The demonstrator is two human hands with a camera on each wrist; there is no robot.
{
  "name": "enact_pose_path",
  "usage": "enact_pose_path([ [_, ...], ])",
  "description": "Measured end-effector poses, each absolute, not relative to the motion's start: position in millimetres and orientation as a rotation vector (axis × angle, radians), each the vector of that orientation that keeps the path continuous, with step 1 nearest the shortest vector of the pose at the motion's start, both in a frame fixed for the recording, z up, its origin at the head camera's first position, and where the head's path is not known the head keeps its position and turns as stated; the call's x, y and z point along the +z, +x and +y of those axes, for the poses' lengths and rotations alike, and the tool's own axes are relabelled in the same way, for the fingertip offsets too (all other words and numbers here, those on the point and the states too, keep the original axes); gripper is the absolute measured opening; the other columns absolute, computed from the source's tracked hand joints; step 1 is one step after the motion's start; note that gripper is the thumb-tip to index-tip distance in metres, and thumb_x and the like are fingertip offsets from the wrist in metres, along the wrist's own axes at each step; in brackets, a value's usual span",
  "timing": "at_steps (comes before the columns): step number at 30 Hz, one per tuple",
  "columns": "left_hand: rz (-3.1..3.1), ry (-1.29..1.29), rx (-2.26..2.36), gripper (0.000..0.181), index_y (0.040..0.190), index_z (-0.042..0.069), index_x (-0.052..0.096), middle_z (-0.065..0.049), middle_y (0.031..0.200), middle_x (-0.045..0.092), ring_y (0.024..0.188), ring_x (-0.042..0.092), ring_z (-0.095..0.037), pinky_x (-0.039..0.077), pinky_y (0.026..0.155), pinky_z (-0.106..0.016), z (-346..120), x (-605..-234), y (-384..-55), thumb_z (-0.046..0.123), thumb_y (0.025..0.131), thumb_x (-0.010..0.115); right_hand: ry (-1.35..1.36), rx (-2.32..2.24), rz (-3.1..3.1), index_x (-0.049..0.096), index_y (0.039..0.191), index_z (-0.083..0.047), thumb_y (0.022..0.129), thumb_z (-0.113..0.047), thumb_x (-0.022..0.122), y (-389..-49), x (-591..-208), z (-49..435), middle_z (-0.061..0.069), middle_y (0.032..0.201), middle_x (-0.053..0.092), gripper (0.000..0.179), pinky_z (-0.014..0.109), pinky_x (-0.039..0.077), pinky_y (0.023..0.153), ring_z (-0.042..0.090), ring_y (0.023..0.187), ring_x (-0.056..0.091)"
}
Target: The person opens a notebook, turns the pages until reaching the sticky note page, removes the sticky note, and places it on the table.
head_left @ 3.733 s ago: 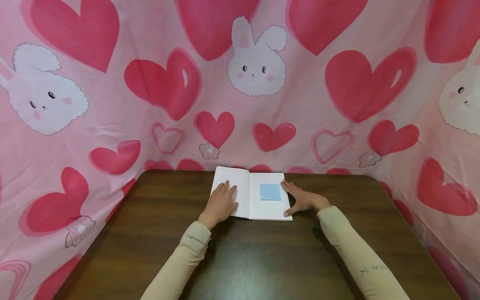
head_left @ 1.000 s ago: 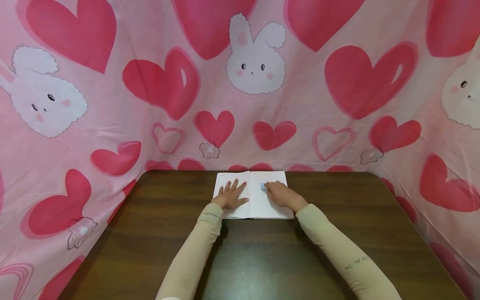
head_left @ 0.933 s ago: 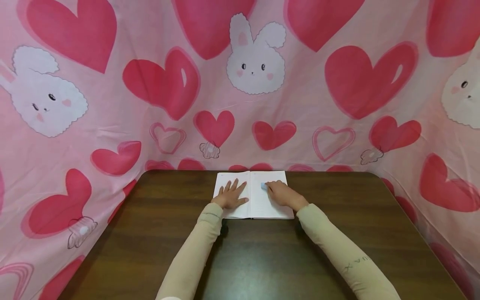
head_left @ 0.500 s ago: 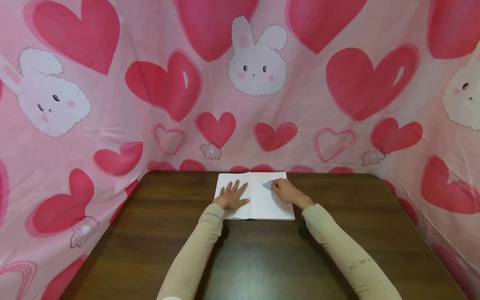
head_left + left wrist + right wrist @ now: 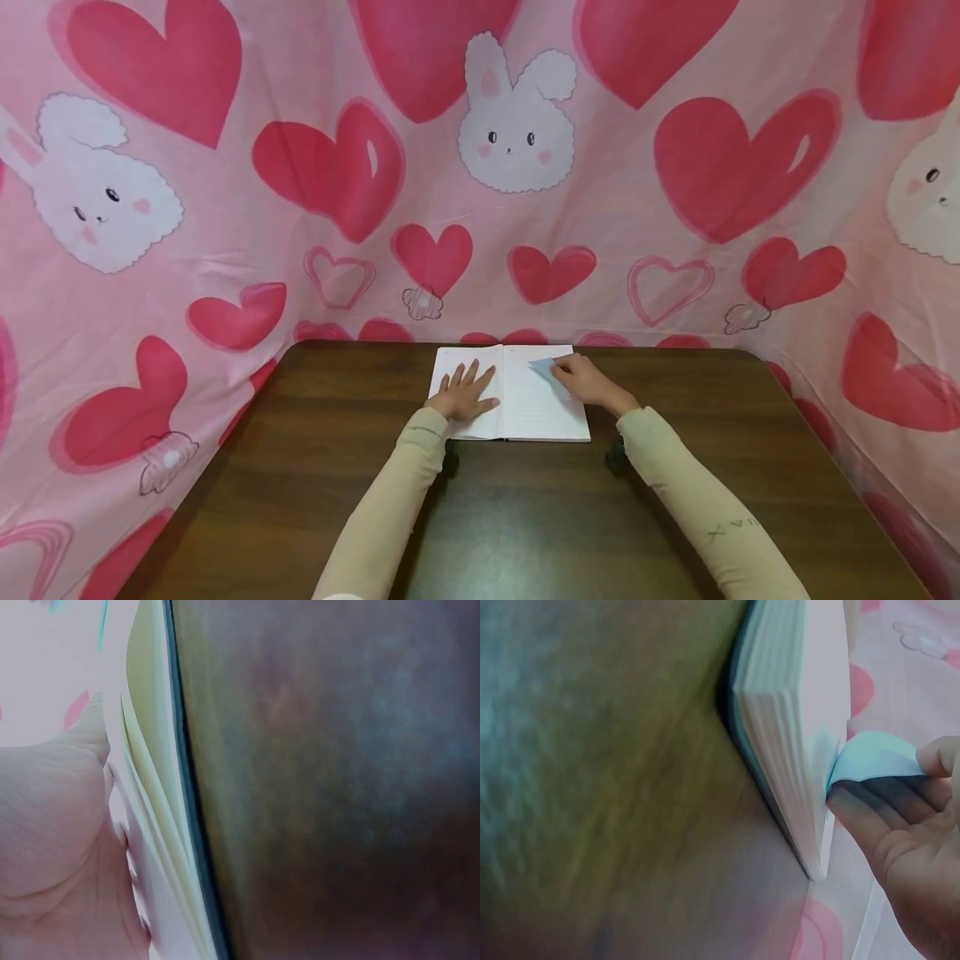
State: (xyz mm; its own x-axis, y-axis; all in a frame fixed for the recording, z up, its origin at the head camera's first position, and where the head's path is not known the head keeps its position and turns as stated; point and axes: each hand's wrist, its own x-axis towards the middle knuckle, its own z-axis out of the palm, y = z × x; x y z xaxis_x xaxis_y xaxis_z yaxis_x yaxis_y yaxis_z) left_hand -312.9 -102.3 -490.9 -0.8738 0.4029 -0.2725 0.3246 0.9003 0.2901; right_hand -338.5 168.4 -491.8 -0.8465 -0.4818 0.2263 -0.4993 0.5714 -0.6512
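An open notebook (image 5: 540,417) with white lined pages lies near the far edge of the table. My left hand (image 5: 463,393) rests on its left page, fingers spread and straight. Over the right page, my right hand (image 5: 587,382) pinches a blue sticky note (image 5: 542,368) between thumb and fingers. In the right wrist view the sticky note (image 5: 876,756) curves up from the page, its far edge still at the paper, its near end at the thumb of my right hand (image 5: 907,840). The left wrist view shows the palm (image 5: 52,825) of my left hand against the notebook's pages (image 5: 154,817).
The dark brown wooden table (image 5: 495,517) stretches out in front of the notebook. Behind it and at both sides hangs a pink cloth (image 5: 615,208) printed with hearts and rabbits.
My right hand first lay open at the notebook's right edge, then closed on the sticky note and drew back rightward, lifting it from the page. My left hand moved further onto the left page.
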Motion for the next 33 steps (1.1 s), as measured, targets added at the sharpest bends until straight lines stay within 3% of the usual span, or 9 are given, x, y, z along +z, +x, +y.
enact_pose_path([
  [10,2.733,0.526,0.305,0.07,0.151,0.026,0.004,-0.008,0.157,-0.007,0.142,-0.006,-0.035,-0.001,0.11,-0.056,-102.7,-492.3,-315.0,0.054,0.095,0.036,0.714,1.271,-2.722,0.04,0.056,-0.01,0.095,-0.01,0.048,-340.7,-483.4,174.8,-0.003,0.048,0.035,0.039,0.023,0.029,0.044,0.01,0.042,0.035],
  [17,2.727,0.536,0.292,0.07,0.151,0.027,0.004,-0.008,0.157,-0.007,0.142,-0.006,-0.035,0.001,0.11,-0.057,-102.6,-496.1,-315.6,0.055,0.094,0.035,0.637,1.338,-2.645,0.035,0.057,-0.008,0.096,-0.013,0.047,-342.9,-479.3,190.3,-0.003,0.05,0.029,0.042,0.025,0.025,0.044,0.009,0.044,0.025],
  [25,2.731,0.56,0.295,0.07,0.151,0.028,0.004,-0.008,0.157,-0.007,0.142,-0.007,-0.035,0.001,0.11,-0.057,-103.5,-496.1,-317.3,0.056,0.094,0.034,0.622,1.124,-2.613,0.043,0.062,-0.007,0.096,-0.012,0.047,-341.5,-466.8,216.2,-0.003,0.052,0.034,0.035,0.026,0.03,0.045,0.01,0.043,0.032],
  [28,2.732,0.568,0.296,0.07,0.151,0.028,0.003,-0.008,0.156,-0.008,0.142,-0.007,-0.035,0.001,0.11,-0.057,-104.4,-495.9,-317.2,0.056,0.094,0.033,0.648,1.03,-2.663,0.048,0.067,-0.004,0.096,-0.009,0.046,-337.7,-463.2,222.4,-0.001,0.053,0.036,0.03,0.027,0.031,0.045,0.012,0.043,0.032],
  [30,2.733,0.571,0.298,0.069,0.151,0.028,0.004,-0.008,0.157,-0.007,0.142,-0.007,-0.035,0.001,0.11,-0.057,-104.8,-496.2,-316.9,0.056,0.095,0.033,0.675,0.957,-2.688,0.06,0.079,-0.001,0.095,-0.007,0.047,-336.1,-463.3,225.8,0.003,0.057,0.043,0.021,0.029,0.034,0.048,0.013,0.045,0.033],
  [33,2.729,0.571,0.297,0.069,0.151,0.027,0.004,-0.008,0.157,-0.007,0.142,-0.006,-0.035,0.001,0.11,-0.057,-104.7,-496.1,-316.2,0.056,0.095,0.033,0.736,0.781,-2.718,0.065,0.102,0.001,0.093,-0.003,0.05,-333.5,-466.3,229.7,0.011,0.075,0.059,0.019,0.034,0.044,0.059,0.016,0.057,0.045],
])
